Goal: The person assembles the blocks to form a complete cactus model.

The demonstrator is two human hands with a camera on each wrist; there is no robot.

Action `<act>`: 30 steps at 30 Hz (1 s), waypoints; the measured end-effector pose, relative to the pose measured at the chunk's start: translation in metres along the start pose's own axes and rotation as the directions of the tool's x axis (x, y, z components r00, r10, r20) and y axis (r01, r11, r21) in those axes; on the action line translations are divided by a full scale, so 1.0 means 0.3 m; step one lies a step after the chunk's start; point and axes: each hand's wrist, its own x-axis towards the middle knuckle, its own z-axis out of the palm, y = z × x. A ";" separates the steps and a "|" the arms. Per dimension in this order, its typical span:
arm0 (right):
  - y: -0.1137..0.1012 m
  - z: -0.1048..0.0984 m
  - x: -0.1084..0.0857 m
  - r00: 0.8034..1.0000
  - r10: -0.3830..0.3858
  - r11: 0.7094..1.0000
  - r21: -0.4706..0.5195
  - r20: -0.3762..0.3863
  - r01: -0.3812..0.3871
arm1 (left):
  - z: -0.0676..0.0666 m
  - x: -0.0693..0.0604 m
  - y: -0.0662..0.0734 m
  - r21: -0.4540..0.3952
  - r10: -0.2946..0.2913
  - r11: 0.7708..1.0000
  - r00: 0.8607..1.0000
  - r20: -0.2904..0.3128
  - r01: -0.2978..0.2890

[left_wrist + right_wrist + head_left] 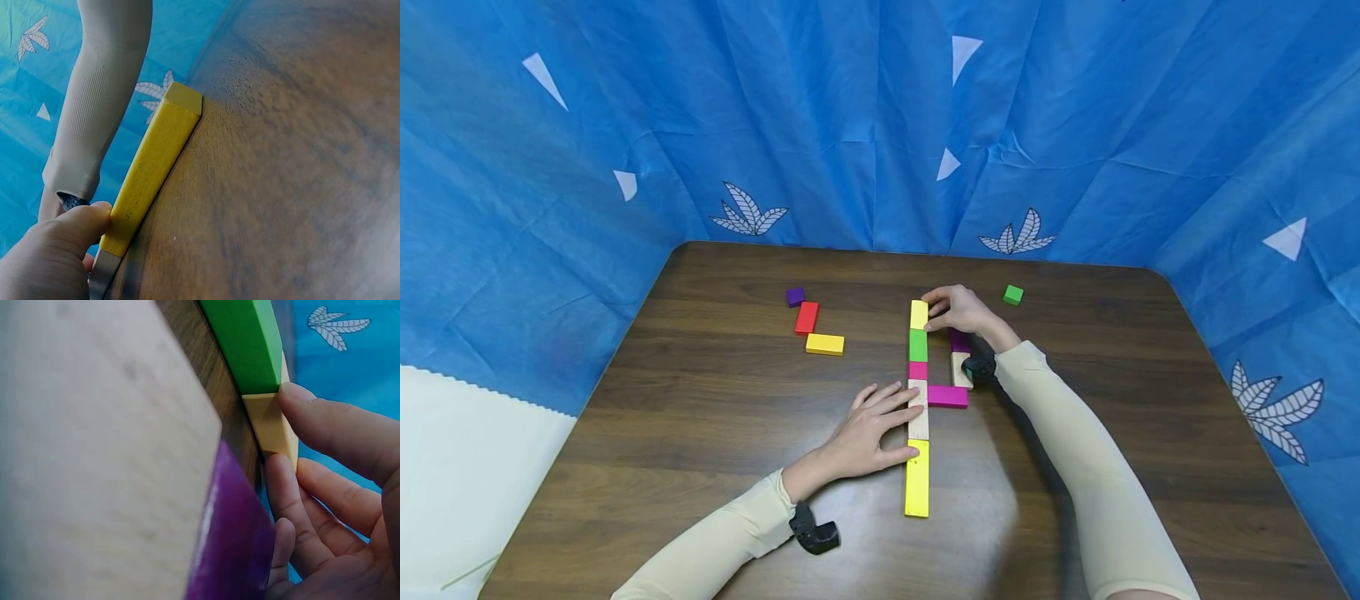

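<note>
A straight row of blocks runs away from the person: long yellow, wooden, pink, green and small yellow. My left hand lies spread at the row's left side, fingertips on the wooden block and thumb at the long yellow one. In the left wrist view its thumb touches the yellow block. At the far end, my right hand grips the small yellow block. The right wrist view has that block against the green one, between thumb and fingers.
Right of the row, a magenta block meets the wooden one; another wooden block and a purple block stand beyond it, partly hidden. Purple, red and yellow blocks lie left, a green cube back right.
</note>
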 end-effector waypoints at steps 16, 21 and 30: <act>-0.002 -0.001 -0.005 0.999 -0.035 0.999 -0.009 0.030 0.036 | 0.004 0.001 -0.003 0.010 0.002 1.000 1.000 -0.007 -0.002; -0.002 -0.005 -0.011 0.999 -0.034 0.999 -0.011 0.034 0.035 | 0.003 0.000 -0.002 0.006 0.004 1.000 1.000 -0.009 -0.004; 0.012 -0.071 -0.071 0.996 -0.050 0.999 0.010 -0.071 0.051 | 0.003 -0.003 -0.002 0.015 0.020 1.000 0.999 -0.027 -0.020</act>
